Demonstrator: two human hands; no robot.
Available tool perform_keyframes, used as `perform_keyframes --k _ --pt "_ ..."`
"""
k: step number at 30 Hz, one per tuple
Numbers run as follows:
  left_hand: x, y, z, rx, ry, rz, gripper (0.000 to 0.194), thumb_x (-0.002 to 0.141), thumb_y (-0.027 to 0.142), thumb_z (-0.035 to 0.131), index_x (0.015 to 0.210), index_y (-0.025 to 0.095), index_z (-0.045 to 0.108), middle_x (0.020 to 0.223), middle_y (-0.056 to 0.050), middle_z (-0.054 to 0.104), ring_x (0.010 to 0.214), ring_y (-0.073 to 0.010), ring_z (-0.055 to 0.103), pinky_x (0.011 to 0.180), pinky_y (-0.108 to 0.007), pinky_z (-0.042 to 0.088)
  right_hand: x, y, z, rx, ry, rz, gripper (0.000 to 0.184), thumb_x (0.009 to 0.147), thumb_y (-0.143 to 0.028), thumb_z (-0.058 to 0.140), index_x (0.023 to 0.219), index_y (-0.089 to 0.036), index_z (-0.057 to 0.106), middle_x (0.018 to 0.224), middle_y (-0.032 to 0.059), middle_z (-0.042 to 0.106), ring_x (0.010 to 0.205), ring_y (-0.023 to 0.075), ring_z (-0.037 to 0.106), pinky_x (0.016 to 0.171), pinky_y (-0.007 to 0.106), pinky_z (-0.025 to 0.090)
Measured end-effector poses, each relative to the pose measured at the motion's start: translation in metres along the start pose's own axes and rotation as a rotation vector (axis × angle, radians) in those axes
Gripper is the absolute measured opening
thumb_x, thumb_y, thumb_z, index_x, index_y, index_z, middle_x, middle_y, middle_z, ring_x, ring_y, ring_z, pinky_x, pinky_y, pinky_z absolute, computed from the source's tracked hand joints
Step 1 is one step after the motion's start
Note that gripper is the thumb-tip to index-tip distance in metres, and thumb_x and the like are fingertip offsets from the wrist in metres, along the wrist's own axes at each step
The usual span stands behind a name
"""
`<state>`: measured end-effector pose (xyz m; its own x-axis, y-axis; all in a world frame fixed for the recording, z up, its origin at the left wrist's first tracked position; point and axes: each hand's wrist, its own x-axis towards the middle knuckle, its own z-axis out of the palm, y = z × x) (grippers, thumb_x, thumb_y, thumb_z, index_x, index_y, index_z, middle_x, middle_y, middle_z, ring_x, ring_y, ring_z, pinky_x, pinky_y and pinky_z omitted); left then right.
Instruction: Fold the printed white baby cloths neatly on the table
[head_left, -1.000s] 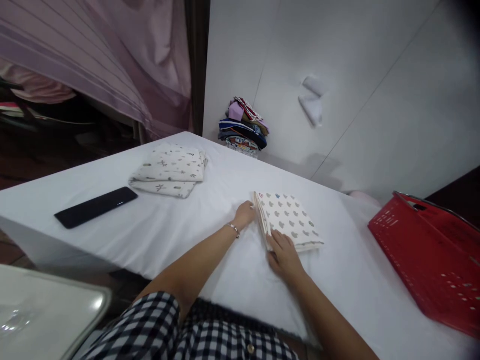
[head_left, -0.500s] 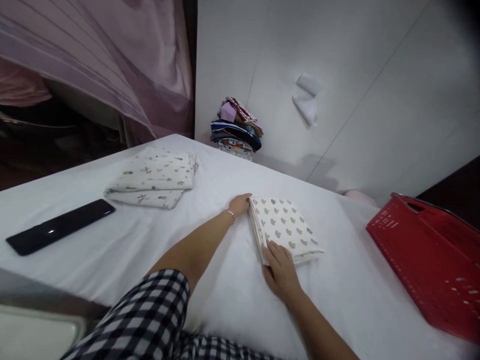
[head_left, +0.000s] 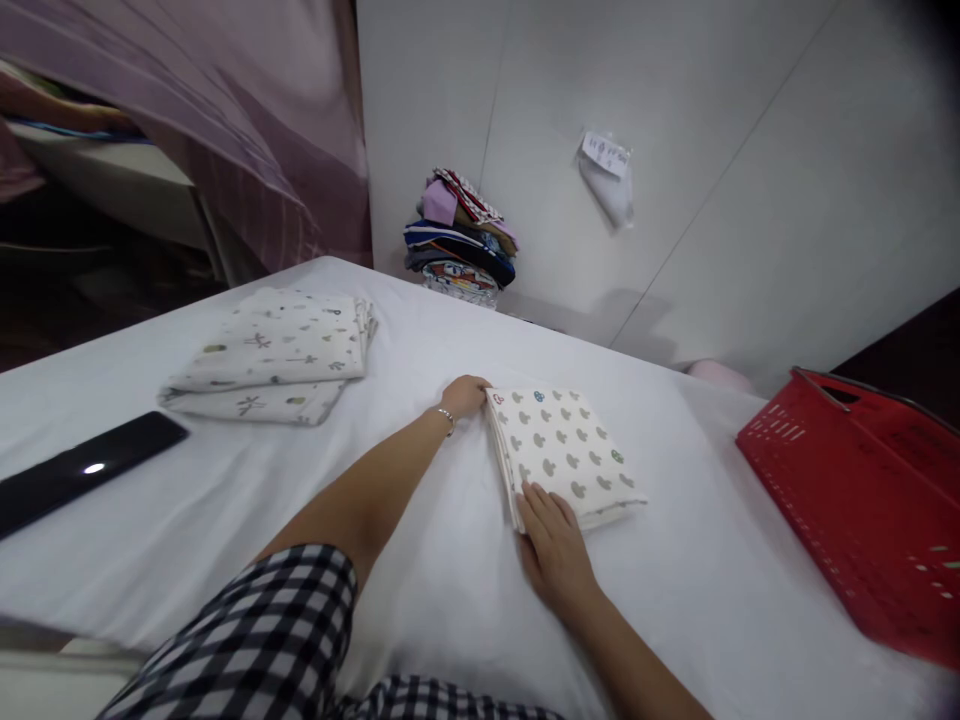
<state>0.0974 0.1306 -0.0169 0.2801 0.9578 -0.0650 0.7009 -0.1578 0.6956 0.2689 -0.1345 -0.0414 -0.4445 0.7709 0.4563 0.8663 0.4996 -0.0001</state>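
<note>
Resting on the near-left corner of the folded grey-printed cloth (head_left: 562, 435), my right hand (head_left: 556, 550) is lying open, fingers extended; my left hand (head_left: 465, 396) is touching the far-left corner, cannot tell if pinching. Cloth is lying on white-covered table (head_left: 697, 540), left of red basket (head_left: 847, 500).

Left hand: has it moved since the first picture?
Yes, slightly forward: judged against the clothes pile, the left hand is now closer, at the far left corner of the folded cloth.

I'm counting my two hands (head_left: 465, 397) (head_left: 555, 555), one bracelet (head_left: 448, 420), two cloths (head_left: 559, 440) (head_left: 274, 345) and one phone (head_left: 67, 472) on one table (head_left: 247, 470), plus one basket (head_left: 847, 500), one clothes pile (head_left: 461, 240), one curtain (head_left: 277, 90).
</note>
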Motion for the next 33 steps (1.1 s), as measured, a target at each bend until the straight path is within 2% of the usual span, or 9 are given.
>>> perform_keyframes --k 3,6,9,12,17,23,26,29,33 --pt "-0.002 0.002 -0.008 -0.005 -0.041 0.051 0.043 0.074 0.011 0.048 0.109 0.022 0.069 0.116 -0.001 0.068 0.106 -0.0161 0.061 0.091 -0.022 0.045 -0.001 0.0 0.001 0.007 0.01 0.008 0.06 0.084 -0.008 0.044 0.143 -0.011 0.034 0.142 0.0149 0.045 0.136 0.026 0.034 0.106 0.047 0.033" --pt "-0.007 0.014 -0.014 -0.001 -0.009 0.12 0.051 0.081 0.013 0.041 0.13 0.019 0.055 0.136 -0.003 0.054 0.123 -0.015 0.05 0.102 -0.023 0.037 -0.001 0.0 0.002 0.017 0.014 0.019 0.059 0.085 -0.009 0.044 0.143 -0.013 0.035 0.142 0.0142 0.045 0.136 0.0255 0.034 0.106 0.047 0.033" --pt "-0.017 0.035 -0.009 0.133 0.041 0.284 0.046 0.091 0.03 0.037 0.134 0.021 0.049 0.143 -0.003 0.046 0.134 -0.0188 0.037 0.113 -0.034 0.026 -0.001 0.0 0.003 0.027 0.004 0.03 0.058 0.086 -0.01 0.042 0.143 -0.014 0.035 0.142 0.014 0.045 0.135 0.0256 0.034 0.107 0.048 0.032" --pt "-0.027 0.049 0.006 0.342 0.002 0.446 0.051 0.091 0.047 0.039 0.137 0.025 0.045 0.149 -0.003 0.037 0.141 -0.0231 0.023 0.117 -0.045 0.009 -0.001 0.0 0.003 0.028 -0.007 0.039 0.06 0.086 -0.01 0.041 0.145 -0.015 0.033 0.142 0.0138 0.045 0.135 0.0257 0.035 0.106 0.048 0.033" --pt "-0.031 0.042 0.027 0.465 -0.146 0.309 0.062 0.091 0.053 0.03 0.146 0.023 0.029 0.155 -0.005 0.021 0.143 -0.0264 0.015 0.113 -0.055 0.008 0.001 -0.001 0.002 0.016 -0.019 0.036 0.061 0.086 -0.012 0.041 0.146 -0.015 0.03 0.143 0.0141 0.043 0.137 0.0263 0.032 0.107 0.049 0.033" --pt "-0.024 0.044 0.021 0.536 -0.177 0.302 0.063 0.09 0.054 0.03 0.146 0.026 0.029 0.155 -0.005 0.021 0.144 -0.0281 0.012 0.112 -0.058 0.007 0.003 -0.003 -0.001 0.001 -0.047 0.044 0.057 0.086 -0.013 0.043 0.142 -0.011 0.036 0.143 0.0155 0.043 0.136 0.0272 0.031 0.107 0.049 0.031" --pt "-0.029 0.06 0.018 0.61 -0.143 0.304 0.066 0.088 0.052 0.036 0.145 0.02 0.031 0.155 -0.008 0.021 0.144 -0.029 0.008 0.113 -0.057 0.003 0.003 -0.003 -0.002 0.009 -0.032 0.044 0.054 0.087 -0.016 0.043 0.14 -0.012 0.039 0.143 0.0152 0.044 0.136 0.0263 0.031 0.107 0.049 0.03" --pt "-0.044 0.073 0.026 0.606 -0.068 0.376 0.066 0.088 0.051 0.036 0.145 0.017 0.031 0.155 -0.01 0.02 0.144 -0.029 0.01 0.114 -0.054 0.005 0.003 -0.002 -0.003 0.02 -0.023 0.056 0.051 0.088 -0.017 0.042 0.139 -0.013 0.04 0.142 0.0151 0.045 0.136 0.0255 0.031 0.107 0.048 0.03" --pt "-0.069 0.069 0.045 0.58 -0.042 0.457 0.063 0.09 0.052 0.032 0.141 0.016 0.037 0.153 -0.012 0.028 0.142 -0.0279 0.018 0.115 -0.051 0.007 0.004 -0.002 -0.002 0.033 -0.046 0.059 0.051 0.089 -0.019 0.043 0.139 -0.013 0.04 0.143 0.015 0.043 0.137 0.0252 0.03 0.108 0.048 0.029"
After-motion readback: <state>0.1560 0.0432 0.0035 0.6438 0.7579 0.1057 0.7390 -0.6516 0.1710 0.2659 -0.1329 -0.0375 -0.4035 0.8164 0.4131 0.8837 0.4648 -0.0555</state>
